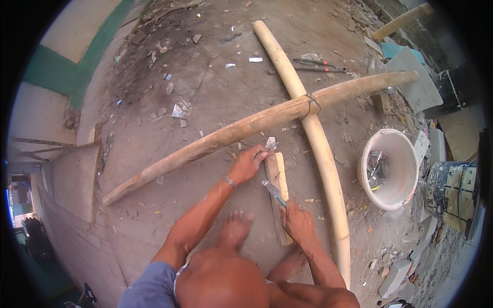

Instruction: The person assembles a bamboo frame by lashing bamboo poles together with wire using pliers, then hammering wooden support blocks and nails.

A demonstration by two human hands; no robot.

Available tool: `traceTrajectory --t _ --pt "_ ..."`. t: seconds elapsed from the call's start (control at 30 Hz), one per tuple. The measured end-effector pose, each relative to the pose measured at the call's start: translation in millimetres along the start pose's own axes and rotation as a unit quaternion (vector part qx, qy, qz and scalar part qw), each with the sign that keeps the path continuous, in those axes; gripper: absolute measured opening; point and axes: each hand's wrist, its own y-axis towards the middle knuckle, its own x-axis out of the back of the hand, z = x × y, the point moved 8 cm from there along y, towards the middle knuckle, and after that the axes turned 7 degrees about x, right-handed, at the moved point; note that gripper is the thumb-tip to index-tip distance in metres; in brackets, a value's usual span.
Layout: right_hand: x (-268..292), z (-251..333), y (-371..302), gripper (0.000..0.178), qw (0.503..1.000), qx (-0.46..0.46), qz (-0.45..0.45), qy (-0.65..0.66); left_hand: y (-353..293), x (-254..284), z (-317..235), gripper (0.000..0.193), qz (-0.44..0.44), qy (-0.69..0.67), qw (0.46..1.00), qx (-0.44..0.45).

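A narrow wooden board [281, 177] lies on the ground between my bare feet and the crossed poles. At its far end, the fingers of my left hand [249, 163] are pinched together against the wood; whatever they hold is too small to make out. Closed around a teal-handled hand tool [272, 191] with a metal head, my right hand [299, 222] is over the board's right side. The tool's head points up and left, over the board; its exact kind is unclear.
Beyond my hands, a brown pole [231, 134] crosses a pale pole [323, 159], bound by dark wire [311, 104]. To the right stand a whitish bucket [365, 169] with tools inside and a dirty container [441, 197]. Long-handled cutters [323, 68] and rubble lie farther off.
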Motion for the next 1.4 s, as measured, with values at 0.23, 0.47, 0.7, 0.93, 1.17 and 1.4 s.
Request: traceTrajectory --t 0.23,0.47,0.7,0.93,1.17,1.4 --pt "57.8 35.0 -14.5 0.019 0.952 0.183 -0.228 0.088 -0.6 0.7 18.8 0.022 0.006 -0.071 0.997 0.006" --pt "28.7 -39.4 10.0 0.011 0.981 -0.098 -0.14 0.092 6.3 3.8 12.7 0.022 -0.007 -0.054 0.998 -0.002" --pt "59.3 13.4 -16.9 0.023 0.92 0.104 -0.322 0.197 -0.5 -2.9 28.2 0.021 -0.013 -0.107 0.994 -0.016" --pt "9.1 -33.1 -17.9 0.028 0.974 -0.133 -0.102 0.155 -20.9 -4.4 -19.1 0.016 -0.05 0.045 0.996 -0.065" --pt "-2.9 -68.5 -84.9 0.032 0.917 -0.189 -0.224 0.269 -86.7 -90.2 -65.0 0.017 0.194 0.259 0.825 -0.463" --pt "-23.2 -88.8 -137.0 0.031 0.867 -0.232 -0.291 0.332 -91.0 -122.3 -48.8 0.017 0.261 0.297 0.715 -0.577"
